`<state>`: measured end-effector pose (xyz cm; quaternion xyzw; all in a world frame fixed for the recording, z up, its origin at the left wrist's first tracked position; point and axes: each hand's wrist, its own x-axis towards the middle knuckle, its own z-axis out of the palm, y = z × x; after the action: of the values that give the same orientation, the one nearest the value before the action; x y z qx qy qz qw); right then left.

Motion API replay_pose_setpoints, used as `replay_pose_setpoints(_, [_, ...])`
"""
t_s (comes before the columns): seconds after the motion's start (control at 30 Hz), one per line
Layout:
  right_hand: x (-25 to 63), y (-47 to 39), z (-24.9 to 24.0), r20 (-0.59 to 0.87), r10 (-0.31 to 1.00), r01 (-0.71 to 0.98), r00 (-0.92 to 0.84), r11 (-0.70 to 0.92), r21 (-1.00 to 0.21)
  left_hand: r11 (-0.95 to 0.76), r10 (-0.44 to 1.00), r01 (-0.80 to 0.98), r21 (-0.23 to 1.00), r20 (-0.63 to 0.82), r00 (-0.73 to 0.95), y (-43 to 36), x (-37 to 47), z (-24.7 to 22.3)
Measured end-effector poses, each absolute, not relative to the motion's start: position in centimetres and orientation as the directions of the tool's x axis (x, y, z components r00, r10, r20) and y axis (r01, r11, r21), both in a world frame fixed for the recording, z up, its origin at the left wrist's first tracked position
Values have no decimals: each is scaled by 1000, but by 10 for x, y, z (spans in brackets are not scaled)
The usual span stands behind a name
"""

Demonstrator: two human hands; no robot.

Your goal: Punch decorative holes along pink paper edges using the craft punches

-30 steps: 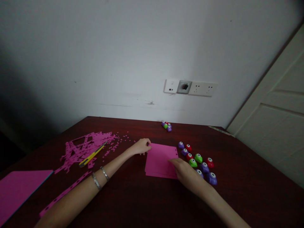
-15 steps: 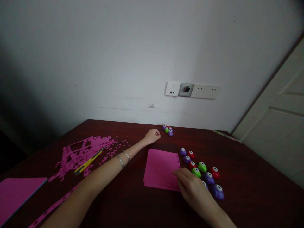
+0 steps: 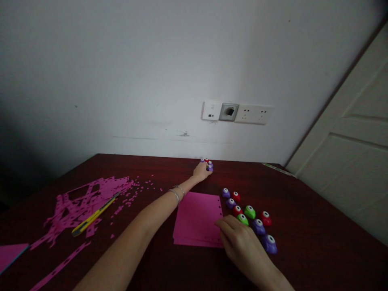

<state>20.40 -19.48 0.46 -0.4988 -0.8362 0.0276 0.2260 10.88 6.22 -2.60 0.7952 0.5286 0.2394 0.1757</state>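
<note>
My left hand [image 3: 201, 171] reaches to the back of the table, its fingers closed at a small cluster of punches [image 3: 210, 167] near the wall; which one it grips is hard to make out. My right hand [image 3: 239, 238] rests at the right edge of a stack of pink paper squares [image 3: 197, 218], with the fingers pressed together on the lower right part. Small holes line the stack's right edge. Right of the stack stand several one-eyed punches in purple, red [image 3: 265, 218] and green [image 3: 250, 211].
On the left lie pink paper scraps [image 3: 106, 188] with tiny punched bits, and a yellow cutter [image 3: 93, 217] on top. A pink sheet [image 3: 12, 254] and a punched strip [image 3: 60, 266] are nearer. Behind are a wall with sockets [image 3: 253, 114] and a door [image 3: 351, 149].
My left hand has reached farther to the back right, onto the punch cluster. The view has turned slightly right. My right hand has stayed at the paper stack.
</note>
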Motion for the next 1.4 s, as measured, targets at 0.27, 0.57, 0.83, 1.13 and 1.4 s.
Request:
replay_pose_setpoints(0.27, [202,-196,2,346,847,829,-405,499,-252,-322,946,801,505,153,285,66,115,-27])
replay_pose_setpoints(0.57, [203,-196,-1,331,852,837,-406,492,-240,-291,956,811,507,124,265,67,120,-27])
replay_pose_setpoints(0.83, [204,-194,1,324,880,844,-347,444,-301,-409,909,713,569,192,369,48,94,-15])
replay_pose_setpoints(1.13, [210,-182,-8,374,916,814,-143,324,-482,-513,825,386,767,317,468,-18,43,3])
replay_pose_setpoints(1.4, [199,-172,7,372,928,755,-7,249,-606,-477,819,296,827,296,491,-81,25,12])
